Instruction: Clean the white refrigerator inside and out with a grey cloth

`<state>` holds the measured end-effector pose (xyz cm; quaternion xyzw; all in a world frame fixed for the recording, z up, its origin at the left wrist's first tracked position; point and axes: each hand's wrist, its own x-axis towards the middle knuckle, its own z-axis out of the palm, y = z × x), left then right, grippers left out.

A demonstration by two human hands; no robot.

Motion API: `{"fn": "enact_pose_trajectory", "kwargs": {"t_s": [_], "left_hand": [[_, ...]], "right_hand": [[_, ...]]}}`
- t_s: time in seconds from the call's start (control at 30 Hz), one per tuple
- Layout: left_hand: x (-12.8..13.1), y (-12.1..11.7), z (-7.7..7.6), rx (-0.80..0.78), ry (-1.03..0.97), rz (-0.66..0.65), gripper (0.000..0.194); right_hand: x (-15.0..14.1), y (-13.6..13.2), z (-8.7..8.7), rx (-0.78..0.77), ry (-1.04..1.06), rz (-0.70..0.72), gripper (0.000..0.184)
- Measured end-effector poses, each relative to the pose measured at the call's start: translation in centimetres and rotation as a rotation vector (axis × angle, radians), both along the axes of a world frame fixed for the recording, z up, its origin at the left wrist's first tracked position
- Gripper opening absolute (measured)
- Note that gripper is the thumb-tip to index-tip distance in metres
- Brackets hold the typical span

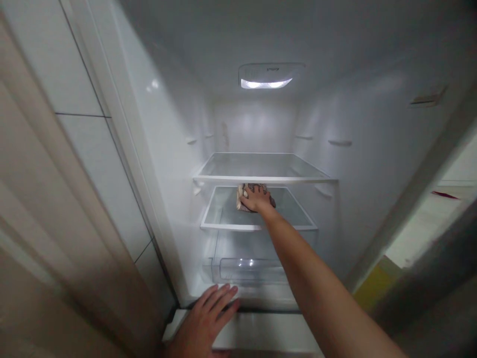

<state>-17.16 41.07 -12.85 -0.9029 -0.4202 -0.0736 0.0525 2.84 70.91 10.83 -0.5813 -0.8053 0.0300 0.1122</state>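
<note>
My right hand (256, 199) reaches deep into a fridge and presses a folded, patterned cloth (241, 201) with its fingers spread over it. The cloth lies on the lower glass shelf (294, 211), toward the back and under the upper shelf's front edge. Part of the cloth is hidden by my hand. Low in the view, my left hand (208, 315) is open, fingers stretched out, holding nothing. It is at the fridge's bottom front edge (268, 330); whether it touches the edge is hard to tell.
Above the cloth runs the upper glass shelf (261, 166) with a white front rim. A lit lamp (266, 83) is in the fridge ceiling. A clear drawer (246, 268) sits under the lower shelf. Tiled wall (108, 164) stands at left, and a blurred dark shape (436, 278) at right.
</note>
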Motion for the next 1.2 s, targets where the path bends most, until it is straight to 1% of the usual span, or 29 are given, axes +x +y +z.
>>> {"fn": "enact_pose_trajectory", "kwargs": {"t_s": [0.07,0.17,0.27,0.33,0.4,0.47,0.53,0.63,0.73,0.8,0.87,0.93,1.03,1.13,1.2], "left_hand": [[-0.1,0.0,-0.1,-0.003,-0.013,0.001,0.127],[-0.1,0.0,-0.2,0.023,-0.034,0.001,0.130],[-0.1,0.0,-0.5,0.070,-0.046,0.001,0.132],[-0.1,0.1,-0.6,0.103,-0.041,-0.004,0.132],[0.0,0.0,-0.5,0.141,-0.033,-0.009,0.128],[0.1,-0.1,-0.3,0.191,-0.031,-0.013,0.119],[0.2,-0.3,0.0,0.242,-0.030,-0.017,0.110],[0.2,-0.3,0.4,0.292,-0.019,-0.034,0.104],[0.1,-0.3,0.4,0.320,-0.019,-0.041,0.105],[0.1,-0.3,0.4,0.328,-0.021,-0.037,0.107],[0.1,-0.3,0.3,0.318,-0.017,-0.032,0.111],[0.2,-0.3,0.3,0.291,-0.010,-0.027,0.116],[0.2,-0.1,0.1,0.233,0.001,-0.018,0.122],[0.1,0.2,0.0,0.182,0.000,-0.025,0.121],[0.0,0.3,-0.1,0.137,-0.009,-0.030,0.121]], "right_hand": [[-2.8,-0.9,0.0,-0.005,0.006,0.071,0.069],[-6.3,-3.7,0.0,-0.011,0.015,0.208,0.066],[-7.8,-7.3,0.0,-0.017,0.027,0.291,0.068],[-7.4,-9.3,0.1,-0.030,0.035,0.314,0.069],[-6.0,-10.8,0.3,-0.053,0.039,0.333,0.070],[-4.0,-11.7,0.5,-0.078,0.040,0.341,0.071],[-1.7,-12.0,0.8,-0.099,0.040,0.331,0.071],[1.8,-11.4,0.8,-0.106,0.044,0.278,0.068],[5.1,-9.9,0.6,-0.077,0.052,0.163,0.067],[6.8,-8.7,0.4,-0.040,0.056,0.080,0.065],[7.8,-7.5,0.2,0.001,0.057,0.022,0.063],[8.2,-6.4,0.0,0.037,0.054,-0.017,0.063],[7.8,-4.5,-0.2,0.073,0.045,-0.052,0.066],[6.4,-2.4,-0.3,0.081,0.034,-0.075,0.071],[4.9,-1.2,-0.2,0.054,0.030,-0.054,0.074]]}}
